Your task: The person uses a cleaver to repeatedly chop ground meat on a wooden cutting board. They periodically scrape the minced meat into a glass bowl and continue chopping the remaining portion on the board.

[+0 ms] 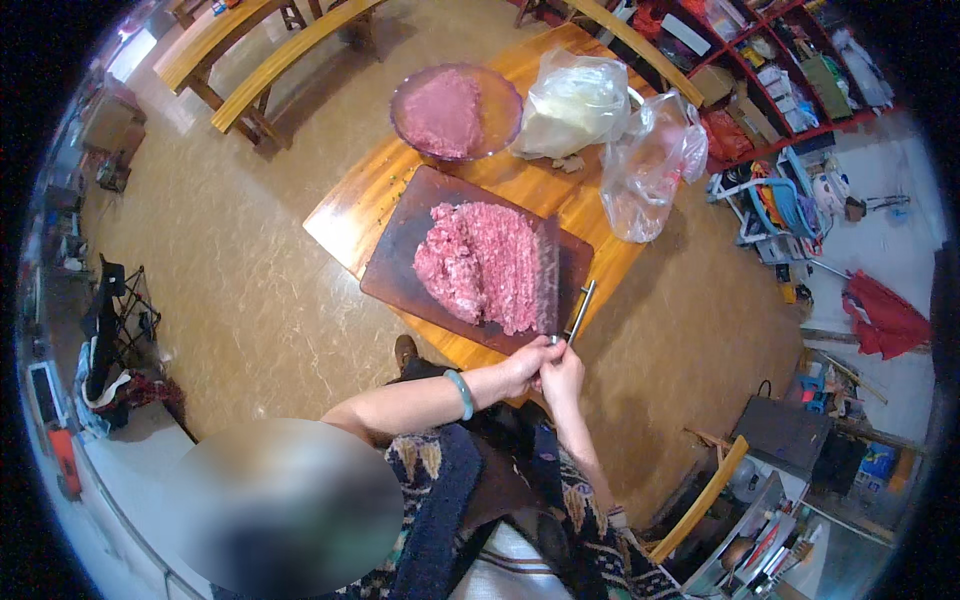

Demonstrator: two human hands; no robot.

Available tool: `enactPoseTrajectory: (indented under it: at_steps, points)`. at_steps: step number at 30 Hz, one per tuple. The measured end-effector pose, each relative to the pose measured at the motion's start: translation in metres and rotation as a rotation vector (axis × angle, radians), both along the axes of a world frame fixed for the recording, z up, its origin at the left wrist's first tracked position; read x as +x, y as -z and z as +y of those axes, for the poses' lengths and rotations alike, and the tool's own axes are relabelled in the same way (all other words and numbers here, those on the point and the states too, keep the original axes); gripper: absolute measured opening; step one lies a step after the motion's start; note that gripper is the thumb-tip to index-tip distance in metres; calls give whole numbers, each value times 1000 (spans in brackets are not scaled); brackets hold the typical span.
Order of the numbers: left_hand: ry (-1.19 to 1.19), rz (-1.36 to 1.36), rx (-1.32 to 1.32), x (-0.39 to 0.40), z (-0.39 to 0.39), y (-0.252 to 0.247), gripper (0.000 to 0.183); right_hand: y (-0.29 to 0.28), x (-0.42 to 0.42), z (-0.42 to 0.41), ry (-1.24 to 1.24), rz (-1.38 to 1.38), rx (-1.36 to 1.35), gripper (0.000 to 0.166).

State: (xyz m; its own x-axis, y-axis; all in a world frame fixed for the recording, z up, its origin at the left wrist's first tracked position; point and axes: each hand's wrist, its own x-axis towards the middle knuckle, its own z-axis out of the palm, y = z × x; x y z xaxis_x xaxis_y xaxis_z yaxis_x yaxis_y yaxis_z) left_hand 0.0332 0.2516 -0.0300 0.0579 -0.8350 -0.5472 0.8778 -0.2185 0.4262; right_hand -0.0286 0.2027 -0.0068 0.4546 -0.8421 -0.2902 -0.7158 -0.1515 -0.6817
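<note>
My left hand (pixel 527 367), with a pale green bangle on its wrist, and my right hand (pixel 562 377) meet at the board's near right edge. Both are closed around the handle end of a cleaver, whose handle they hide. The cleaver blade (pixel 549 277) looks blurred and stands along the right side of a mound of minced meat (pixel 499 262). Parallel chop lines mark the meat's right part; its left part is lumpier and folded over. Beneath lies a dark chopping board (pixel 397 240). A metal bar handle (pixel 582 311) runs by the board's right edge, close to my right hand.
On the wooden table (pixel 337 217), beyond the board, stand a clear bowl (pixel 501 124) with more minced meat, a plastic bag with pale contents (pixel 574 105) and a thin clear plastic bag (pixel 649 180). Wooden benches (pixel 285 56) and red shelves (pixel 780 45) are farther off.
</note>
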Motion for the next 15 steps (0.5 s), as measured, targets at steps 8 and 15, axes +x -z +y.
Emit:
enactPoseTrajectory:
  at_steps: [8,15]
  points:
    - [15,-2,26,4,-3,-1,21,-2,0,-2,-49,-4,-69,17]
    - [27,76,36,5,8,-5,22,-7,1,5,-56,98,-26,19]
